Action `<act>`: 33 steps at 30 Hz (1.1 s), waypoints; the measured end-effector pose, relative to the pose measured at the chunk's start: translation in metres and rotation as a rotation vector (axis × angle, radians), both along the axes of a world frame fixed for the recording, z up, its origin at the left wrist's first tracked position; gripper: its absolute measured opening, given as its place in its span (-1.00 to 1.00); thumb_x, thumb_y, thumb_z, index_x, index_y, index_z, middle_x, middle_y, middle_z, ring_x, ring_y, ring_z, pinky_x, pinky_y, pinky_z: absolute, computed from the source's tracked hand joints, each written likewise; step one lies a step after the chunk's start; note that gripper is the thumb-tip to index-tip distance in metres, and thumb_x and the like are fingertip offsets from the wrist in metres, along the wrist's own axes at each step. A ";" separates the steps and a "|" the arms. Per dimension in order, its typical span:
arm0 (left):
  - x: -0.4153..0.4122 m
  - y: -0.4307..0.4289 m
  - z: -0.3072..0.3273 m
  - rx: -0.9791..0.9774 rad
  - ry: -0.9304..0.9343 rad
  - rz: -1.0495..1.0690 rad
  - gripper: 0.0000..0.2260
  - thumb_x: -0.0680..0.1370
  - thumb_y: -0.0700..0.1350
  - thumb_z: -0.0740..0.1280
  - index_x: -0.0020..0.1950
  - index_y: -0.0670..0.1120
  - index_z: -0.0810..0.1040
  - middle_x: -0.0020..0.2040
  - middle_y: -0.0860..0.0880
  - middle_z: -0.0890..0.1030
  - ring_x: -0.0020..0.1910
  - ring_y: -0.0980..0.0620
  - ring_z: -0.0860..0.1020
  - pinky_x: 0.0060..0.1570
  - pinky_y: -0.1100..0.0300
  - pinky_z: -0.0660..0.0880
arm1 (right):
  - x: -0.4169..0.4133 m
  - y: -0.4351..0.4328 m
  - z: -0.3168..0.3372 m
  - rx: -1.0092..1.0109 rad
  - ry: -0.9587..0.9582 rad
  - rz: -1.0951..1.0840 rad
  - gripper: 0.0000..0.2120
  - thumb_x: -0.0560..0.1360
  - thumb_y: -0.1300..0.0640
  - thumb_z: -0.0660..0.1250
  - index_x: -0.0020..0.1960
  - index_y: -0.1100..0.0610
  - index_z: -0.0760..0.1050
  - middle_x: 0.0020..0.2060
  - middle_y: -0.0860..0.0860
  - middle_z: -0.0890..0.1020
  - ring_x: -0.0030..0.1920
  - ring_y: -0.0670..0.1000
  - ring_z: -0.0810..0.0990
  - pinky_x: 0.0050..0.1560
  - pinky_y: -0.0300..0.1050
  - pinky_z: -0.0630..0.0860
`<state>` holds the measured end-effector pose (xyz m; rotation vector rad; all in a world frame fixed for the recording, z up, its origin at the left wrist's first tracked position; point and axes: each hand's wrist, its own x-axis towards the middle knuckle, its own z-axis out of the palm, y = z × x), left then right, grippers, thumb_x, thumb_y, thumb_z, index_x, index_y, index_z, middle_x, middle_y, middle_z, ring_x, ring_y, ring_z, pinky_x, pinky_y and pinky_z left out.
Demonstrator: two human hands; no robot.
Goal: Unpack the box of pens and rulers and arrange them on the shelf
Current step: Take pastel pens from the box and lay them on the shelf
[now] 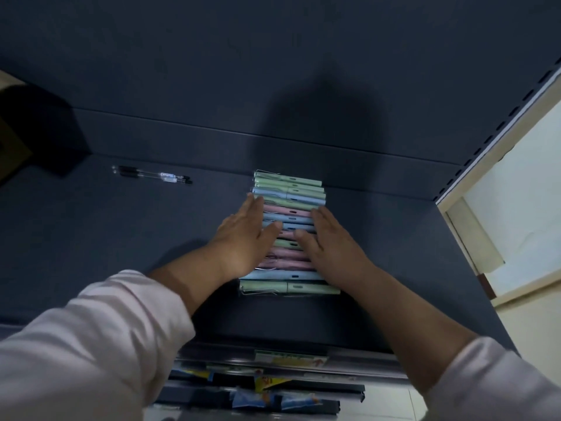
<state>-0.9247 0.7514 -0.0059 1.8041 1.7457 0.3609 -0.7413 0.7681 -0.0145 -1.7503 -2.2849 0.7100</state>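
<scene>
A dark blue-grey metal shelf (121,253) with a matching back panel fills most of the view; its perforated upright runs along the right edge; at the far left, a brown cardboard box (12,147) sits half in shadow; near the middle of the shelf, a row of pastel green, blue and pink capped pens (290,205) lies side by side, stretching from the back toward the front edge; the left hand (243,235) and right hand (331,241) press flat on the row's two ends, fingers extended and close together, grasping nothing; well to the left lie two clear-barrelled black pens (151,175), touching each other.
</scene>
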 end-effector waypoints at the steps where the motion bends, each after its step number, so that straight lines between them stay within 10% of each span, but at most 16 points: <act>1: 0.001 0.001 -0.001 -0.005 -0.004 -0.007 -0.38 0.61 0.22 -0.04 0.56 0.01 -0.21 0.56 0.06 -0.25 0.55 -0.05 -0.11 0.48 0.10 -0.09 | -0.001 -0.001 0.000 0.004 0.007 -0.002 -0.32 0.60 -0.22 -0.01 0.57 0.15 -0.04 0.56 0.06 -0.03 0.54 -0.02 -0.06 0.50 -0.12 -0.07; 18: -0.142 -0.042 0.121 0.472 0.750 0.064 -0.34 0.56 0.26 0.12 0.55 -0.02 0.05 0.57 -0.11 -0.01 0.54 -0.10 -0.05 0.45 -0.08 0.05 | -0.145 -0.002 0.116 0.505 -0.205 0.261 -0.42 0.58 -0.17 0.12 0.52 0.04 0.12 0.55 0.05 0.00 0.54 0.12 -0.07 0.47 0.18 -0.07; 33: -0.416 -0.080 0.214 0.519 0.796 0.177 -0.37 0.56 0.28 0.08 0.53 -0.02 0.14 0.52 -0.08 0.20 0.49 -0.09 0.16 0.41 -0.02 0.12 | -0.409 -0.028 0.192 0.545 -0.060 0.445 -0.45 0.61 -0.13 0.08 0.54 0.02 0.09 0.54 0.01 0.10 0.53 0.01 0.02 0.49 -0.03 -0.03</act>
